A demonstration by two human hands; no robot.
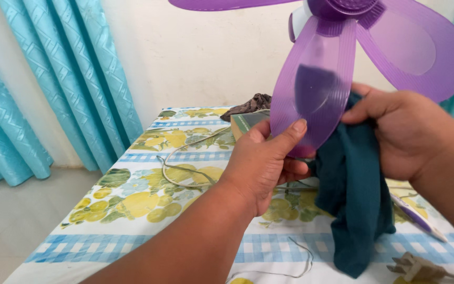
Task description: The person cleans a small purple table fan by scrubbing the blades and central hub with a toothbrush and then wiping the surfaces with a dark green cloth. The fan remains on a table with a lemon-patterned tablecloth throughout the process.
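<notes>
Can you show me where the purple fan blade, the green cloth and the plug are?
purple fan blade (311, 89), head view, middle of the blade.
green cloth (356, 210), head view, hanging part.
plug (415, 267), head view, its body.

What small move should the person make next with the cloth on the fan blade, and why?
Probably a stroke of the dark teal cloth down the purple fan blade. The left hand pinches the blade's lower edge, steadying it, and the right hand presses the cloth behind the blade, so a stroke looks ready.
</notes>
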